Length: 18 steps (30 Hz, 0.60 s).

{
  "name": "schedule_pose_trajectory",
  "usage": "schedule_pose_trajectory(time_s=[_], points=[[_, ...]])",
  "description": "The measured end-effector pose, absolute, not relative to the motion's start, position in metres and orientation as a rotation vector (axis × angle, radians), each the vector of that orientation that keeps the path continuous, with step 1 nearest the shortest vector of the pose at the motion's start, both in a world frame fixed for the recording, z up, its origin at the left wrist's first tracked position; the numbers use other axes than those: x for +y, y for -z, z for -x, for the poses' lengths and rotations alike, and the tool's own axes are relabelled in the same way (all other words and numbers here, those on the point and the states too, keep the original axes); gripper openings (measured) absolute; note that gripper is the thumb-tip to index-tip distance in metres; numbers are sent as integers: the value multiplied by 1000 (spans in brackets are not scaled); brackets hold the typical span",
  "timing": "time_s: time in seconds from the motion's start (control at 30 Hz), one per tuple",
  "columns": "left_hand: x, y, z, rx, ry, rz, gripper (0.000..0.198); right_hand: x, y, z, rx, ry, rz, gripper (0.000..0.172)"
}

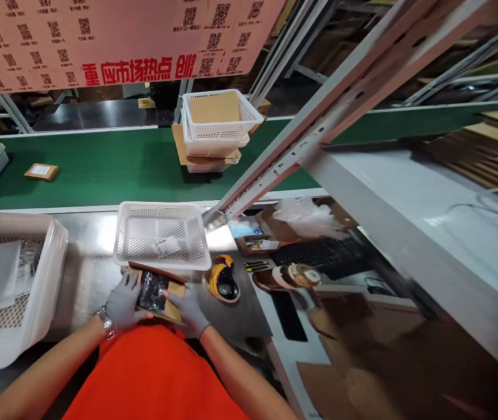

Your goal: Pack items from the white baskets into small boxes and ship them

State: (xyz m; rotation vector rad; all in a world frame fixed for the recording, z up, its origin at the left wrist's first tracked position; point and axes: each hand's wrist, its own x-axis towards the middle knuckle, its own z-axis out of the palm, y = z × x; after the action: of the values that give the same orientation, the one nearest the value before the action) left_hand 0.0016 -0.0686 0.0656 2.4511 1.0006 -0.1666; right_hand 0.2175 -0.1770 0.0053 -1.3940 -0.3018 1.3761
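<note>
Sitting at nine o'clock on the metal desk [84, 274] is a big white basket [47, 280] with flat clear bags inside. Next comes the left hand [122, 303] in a grey glove, with a watch [105, 321] on the wrist. Its fingers are clenched on the left edge of a small cardboard box [174, 300]. A shiny black packet [153, 290] lies in the open box. The right hand [190, 312], gloved too, grips the box's right side, so both hands hold it just in front of the person. At twelve o'clock from the box, touching it, sits a near-empty white basket [161, 236] with one paper slip. At three o'clock lies a yellow and black tape tool [222, 280]. The packet looks already packed, but the box is not yet shut or taped. Farther off, the green belt [108, 163] carries a small box [41, 171] and stacked baskets [218, 131].
</note>
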Motion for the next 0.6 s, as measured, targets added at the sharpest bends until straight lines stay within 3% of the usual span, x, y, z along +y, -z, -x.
schedule_pose_trajectory(time_s=[0.23, 0.37, 0.47, 0.57, 0.6], points=[[-34, -58, -20, 1024, 45, -2505, 62, -175, 6, -221, -324, -1347, 1399, 53], [-34, -44, -32, 1280, -60, -2421, 57, -193, 11, -245, -348, -1415, 1453, 73], [-41, -29, -37, 1495, -180, -2243, 68, -215, 3, -262, -584, -1060, 1737, 65], [-47, -18, -39, 1622, -295, -2043, 101, -219, -15, -256, -1198, -593, 1808, 37], [-48, -15, -39, 1624, -320, -1999, 112, -214, -21, -249, -1424, -536, 1738, 36]])
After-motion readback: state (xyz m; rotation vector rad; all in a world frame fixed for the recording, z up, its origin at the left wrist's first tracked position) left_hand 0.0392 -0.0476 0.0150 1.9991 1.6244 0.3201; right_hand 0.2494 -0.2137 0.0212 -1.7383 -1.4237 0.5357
